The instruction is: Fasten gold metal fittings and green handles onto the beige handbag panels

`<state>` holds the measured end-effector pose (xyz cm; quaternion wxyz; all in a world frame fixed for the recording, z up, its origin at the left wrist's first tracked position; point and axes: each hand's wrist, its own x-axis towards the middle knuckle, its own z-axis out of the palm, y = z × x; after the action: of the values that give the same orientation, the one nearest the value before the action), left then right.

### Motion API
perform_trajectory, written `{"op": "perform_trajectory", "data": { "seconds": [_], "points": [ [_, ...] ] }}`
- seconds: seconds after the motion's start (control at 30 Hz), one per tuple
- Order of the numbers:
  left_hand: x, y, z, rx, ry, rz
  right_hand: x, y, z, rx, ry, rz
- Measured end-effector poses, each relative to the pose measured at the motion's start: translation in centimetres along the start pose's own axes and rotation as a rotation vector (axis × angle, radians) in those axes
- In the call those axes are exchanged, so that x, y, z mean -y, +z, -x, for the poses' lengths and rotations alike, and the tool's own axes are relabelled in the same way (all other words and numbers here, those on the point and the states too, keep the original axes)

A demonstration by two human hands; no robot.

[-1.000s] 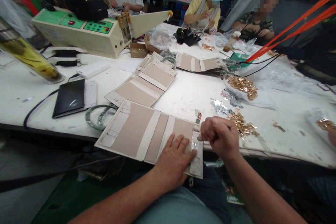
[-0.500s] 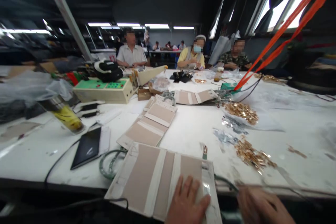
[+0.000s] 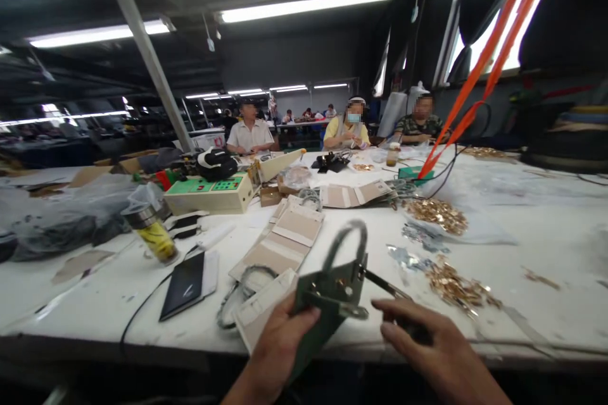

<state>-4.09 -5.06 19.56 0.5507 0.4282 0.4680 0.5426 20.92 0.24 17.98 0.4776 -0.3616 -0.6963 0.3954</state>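
My left hand (image 3: 280, 338) is closed around the edge of a dark green handbag panel (image 3: 316, 342), which it holds tilted above the table's front edge. A looped green handle (image 3: 355, 232) rises from the panel, and shiny metal fittings show on its face. My right hand (image 3: 422, 335) is wrapped round the dark grip of a screwdriver (image 3: 387, 283). The thin shaft points left, its tip at or close to the panel's right edge; whether it touches is unclear. Left of the panel lies another pale-backed bag piece (image 3: 259, 319) with a green handle.
More beige-backed panels (image 3: 280, 243) lie beyond my hands. Gold metal parts (image 3: 453, 285) and silver ones (image 3: 411, 256) are heaped on the right. A black tablet-like item (image 3: 183, 285), a yellow-filled bottle (image 3: 154, 237) and a cream-and-green machine (image 3: 211, 193) stand left. Several people sit across the table.
The panel lay beige side up under my spread left hand; now that hand grips it, lifted and turned to its green face. My right hand has moved up and left. The camera view has tilted up.
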Motion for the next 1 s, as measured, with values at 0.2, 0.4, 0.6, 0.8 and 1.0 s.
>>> {"op": "perform_trajectory", "data": {
  "seconds": [0.2,0.4,0.6,0.8,1.0],
  "points": [
    [-1.0,-1.2,0.6,-0.167,-0.188,0.492,3.1,0.6,-3.9,0.034,-0.054,0.026],
    [-0.5,-1.8,0.1,-0.091,-0.344,0.705,2.6,0.2,-3.7,-0.129,0.048,-0.066],
    [0.2,-1.8,-0.3,-0.043,-0.398,0.795,3.0,-0.5,-3.5,-0.142,0.176,-0.111],
    [0.1,-1.9,-0.3,-0.044,-0.351,0.800,5.0,-0.2,-3.6,-0.127,-0.111,0.080],
    [-1.8,2.4,0.1,-0.124,0.008,0.609,6.0,1.6,-3.9,-0.022,-0.602,0.169]
  ]
}}
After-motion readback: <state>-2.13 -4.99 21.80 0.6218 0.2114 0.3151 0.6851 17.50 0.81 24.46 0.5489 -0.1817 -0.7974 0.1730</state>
